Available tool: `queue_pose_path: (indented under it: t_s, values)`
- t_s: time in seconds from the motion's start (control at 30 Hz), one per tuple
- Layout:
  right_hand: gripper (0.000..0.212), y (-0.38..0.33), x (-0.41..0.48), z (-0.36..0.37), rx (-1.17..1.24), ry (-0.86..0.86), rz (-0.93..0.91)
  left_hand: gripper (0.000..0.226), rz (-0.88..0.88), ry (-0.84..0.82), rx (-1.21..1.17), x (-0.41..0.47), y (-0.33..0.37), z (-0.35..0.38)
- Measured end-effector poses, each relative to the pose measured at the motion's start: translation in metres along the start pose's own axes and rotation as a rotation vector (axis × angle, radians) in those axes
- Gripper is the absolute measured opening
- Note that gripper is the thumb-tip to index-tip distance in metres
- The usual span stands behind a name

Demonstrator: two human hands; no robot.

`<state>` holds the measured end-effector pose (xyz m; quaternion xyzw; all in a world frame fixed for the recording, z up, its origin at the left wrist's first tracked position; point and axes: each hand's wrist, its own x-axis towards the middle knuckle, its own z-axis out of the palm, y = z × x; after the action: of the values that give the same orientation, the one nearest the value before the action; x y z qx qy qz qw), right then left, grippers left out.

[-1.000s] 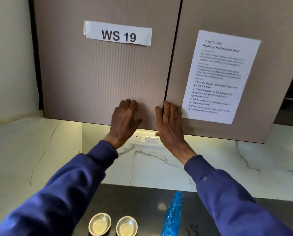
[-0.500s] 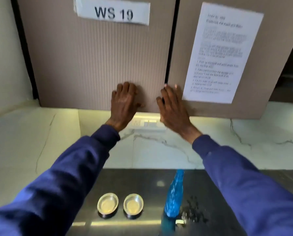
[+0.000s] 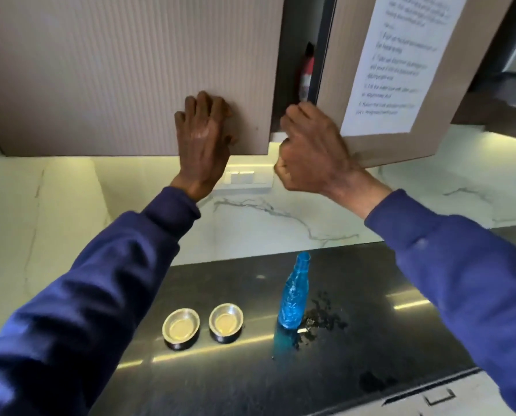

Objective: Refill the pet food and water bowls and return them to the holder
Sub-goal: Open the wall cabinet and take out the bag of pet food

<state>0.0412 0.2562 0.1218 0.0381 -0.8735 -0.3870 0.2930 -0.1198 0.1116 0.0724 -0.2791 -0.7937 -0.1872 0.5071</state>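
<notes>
Two small steel bowls, the left bowl [image 3: 181,327] and the right bowl [image 3: 226,321], stand side by side on the dark counter [image 3: 356,349]. A blue plastic water bottle [image 3: 293,295] stands upright to their right. My left hand [image 3: 202,139] lies flat against the left cabinet door [image 3: 124,73]. My right hand [image 3: 310,148] is curled around the lower inner edge of the right cabinet door [image 3: 356,85], which stands ajar. Through the gap a red and white container [image 3: 306,73] shows inside the cabinet.
A printed task sheet [image 3: 401,61] is taped to the right door. Dark crumbs [image 3: 321,316] lie on the counter beside the bottle. A white switch plate [image 3: 244,178] sits on the marble backsplash below the cabinet. A drawer front [image 3: 437,397] runs along the counter's near edge.
The right cabinet door has swung open a little, pulled by my right hand, which went from flat on the door to curled round its edge. The view has tilted down.
</notes>
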Motion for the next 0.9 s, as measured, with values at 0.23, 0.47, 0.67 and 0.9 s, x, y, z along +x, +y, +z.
queue_pose_path:
  t_s: [0.23, 0.47, 0.67, 0.9]
  values:
    - [0.005, -0.001, -0.006, -0.035, -0.197, -0.353, 0.302, 0.038, 0.034, -0.004, -0.142, 0.020, 0.027, 0.004]
    - [0.013, 0.012, -0.029, -0.070, -0.157, -0.586, 0.486, 0.035, 0.138, 0.038, -0.128, 0.033, 0.050, 0.010]
    - [0.043, 0.042, -0.087, -0.068, -0.183, -0.613, 0.745, 0.035, 0.177, 0.086, -0.156, 0.038, 0.046, 0.018]
    - [0.071, 0.092, -0.080, -0.017, 0.007, -0.527, 0.980, 0.042, 0.151, 0.041, -0.185, 0.041, 0.050, 0.016]
